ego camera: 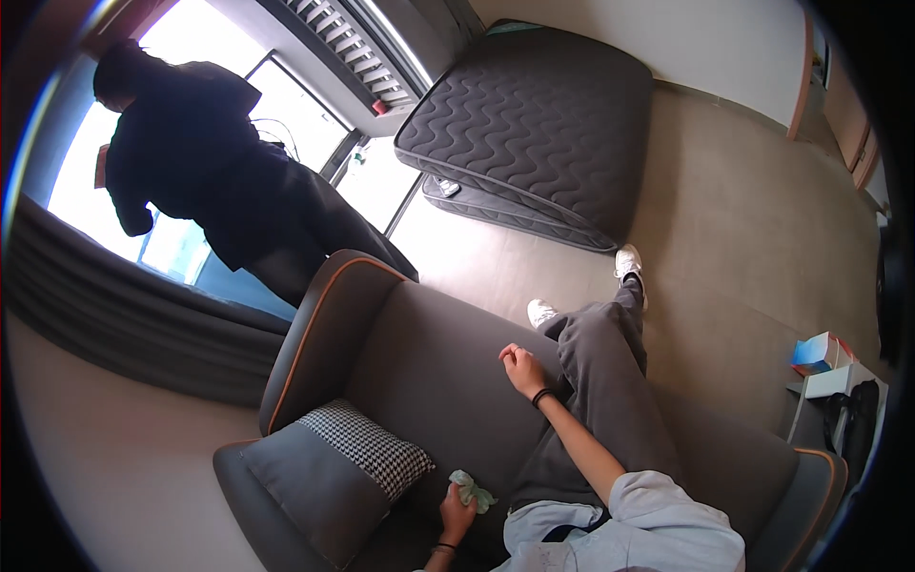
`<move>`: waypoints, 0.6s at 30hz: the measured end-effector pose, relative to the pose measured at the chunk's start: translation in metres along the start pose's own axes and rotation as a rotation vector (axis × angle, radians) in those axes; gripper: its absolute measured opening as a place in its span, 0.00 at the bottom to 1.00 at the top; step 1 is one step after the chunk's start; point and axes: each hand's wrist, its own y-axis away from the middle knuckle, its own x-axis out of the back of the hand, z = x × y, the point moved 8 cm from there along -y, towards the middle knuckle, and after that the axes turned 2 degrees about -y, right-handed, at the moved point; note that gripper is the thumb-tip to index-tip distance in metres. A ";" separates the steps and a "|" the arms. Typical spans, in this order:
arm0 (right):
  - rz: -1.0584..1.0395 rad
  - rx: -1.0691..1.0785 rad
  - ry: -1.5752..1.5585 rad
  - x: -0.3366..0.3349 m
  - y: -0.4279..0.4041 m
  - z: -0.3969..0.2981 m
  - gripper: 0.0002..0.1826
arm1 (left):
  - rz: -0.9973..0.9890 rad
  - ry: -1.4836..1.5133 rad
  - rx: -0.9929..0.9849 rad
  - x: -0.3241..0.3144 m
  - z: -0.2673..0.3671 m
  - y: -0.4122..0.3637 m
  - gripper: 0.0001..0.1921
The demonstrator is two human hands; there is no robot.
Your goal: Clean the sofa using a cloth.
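My left hand [457, 513] grips a crumpled pale green cloth [472, 492] at the lower middle, low over the seat of a grey sofa [436, 343] with orange piping. Beside that hand leans a cushion [322, 472], part plain grey and part houndstooth. Across my lap stretches my right arm, a dark band on its wrist. My right hand [525, 368] is loosely curled beside my thigh, over the seat, and no object shows in it. Whether it touches the fabric is hard to tell.
Another person [193, 157] in dark clothes stands by the bright window, behind the sofa's arm. Dark quilted mattresses [529, 129] lie stacked beyond my feet. A dark curtain [136, 336] hangs at left. At right, a tissue box [822, 354] sits on a small white stand [840, 381].
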 end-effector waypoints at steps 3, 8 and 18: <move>-0.045 0.009 0.088 -0.006 0.004 -0.013 0.09 | 0.182 0.037 -0.001 -0.006 -0.002 0.002 0.20; -0.090 0.081 0.194 -0.002 0.008 -0.015 0.08 | 0.284 -0.071 -0.183 -0.021 0.029 -0.034 0.21; -0.098 0.086 0.158 -0.005 0.008 -0.019 0.07 | 0.420 -0.026 -0.236 -0.027 0.097 -0.160 0.21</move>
